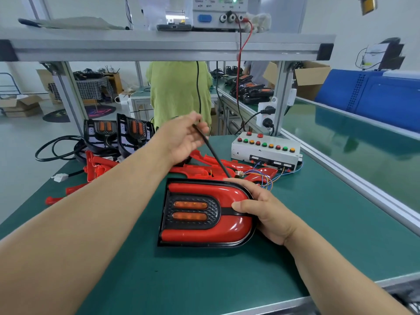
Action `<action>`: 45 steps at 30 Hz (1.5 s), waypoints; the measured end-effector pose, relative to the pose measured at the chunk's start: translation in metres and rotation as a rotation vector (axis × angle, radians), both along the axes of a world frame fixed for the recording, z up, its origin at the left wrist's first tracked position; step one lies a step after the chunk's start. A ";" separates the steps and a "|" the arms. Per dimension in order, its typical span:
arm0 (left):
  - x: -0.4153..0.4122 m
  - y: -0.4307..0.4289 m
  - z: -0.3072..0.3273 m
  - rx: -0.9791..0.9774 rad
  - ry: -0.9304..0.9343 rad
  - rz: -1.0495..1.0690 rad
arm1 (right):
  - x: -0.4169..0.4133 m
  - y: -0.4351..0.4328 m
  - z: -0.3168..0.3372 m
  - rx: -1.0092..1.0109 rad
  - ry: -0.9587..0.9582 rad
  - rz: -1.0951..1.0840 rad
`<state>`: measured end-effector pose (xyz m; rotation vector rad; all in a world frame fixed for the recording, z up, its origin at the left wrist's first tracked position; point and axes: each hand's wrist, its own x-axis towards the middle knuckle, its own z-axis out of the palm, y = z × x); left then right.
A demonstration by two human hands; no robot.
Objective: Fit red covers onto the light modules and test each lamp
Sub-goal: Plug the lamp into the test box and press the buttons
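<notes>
Lying crosswise, the lamp (pixel 200 233) is gripped at its right end by the right hand (pixel 266 214), its cable (pixel 211 151) pinched beyond by the left hand (pixel 184 138).

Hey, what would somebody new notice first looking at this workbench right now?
The red-covered lamp lies mid-bench on the green mat, two amber lenses facing up, gripped at its rounded end by the right hand. Above it the left hand pinches a black cable that runs down behind the lamp. Behind lie loose red covers and, further right, a white test box with red, green and amber buttons.
</notes>
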<state>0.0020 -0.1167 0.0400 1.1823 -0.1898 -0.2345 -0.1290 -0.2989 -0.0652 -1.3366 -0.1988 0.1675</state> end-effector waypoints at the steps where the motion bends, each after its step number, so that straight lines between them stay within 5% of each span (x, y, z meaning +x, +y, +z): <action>1: 0.004 0.006 0.004 -0.055 0.008 0.049 | 0.000 0.000 0.000 -0.002 0.007 -0.006; 4: 0.014 0.027 0.013 -0.169 0.015 0.179 | 0.001 0.000 0.001 -0.006 0.029 -0.016; 19: 0.032 0.119 -0.052 0.082 0.198 0.547 | 0.003 -0.004 0.006 -0.055 0.091 -0.217; 29: 0.012 0.132 -0.037 -0.260 0.080 0.640 | 0.001 -0.002 0.008 -0.119 0.124 -0.304; 33: -0.006 0.122 -0.037 -0.077 -0.191 0.579 | -0.003 -0.004 0.013 -0.367 0.081 -0.325; 37: -0.016 0.114 -0.039 0.130 -0.409 0.414 | -0.001 -0.008 0.031 -0.942 0.005 -0.271; 40: -0.019 0.108 -0.042 0.262 -0.485 0.235 | -0.003 -0.006 0.047 -1.194 -0.056 -0.198; 45: -0.031 0.089 -0.040 0.559 -0.516 -0.051 | 0.008 0.009 0.064 -1.244 -0.318 -0.435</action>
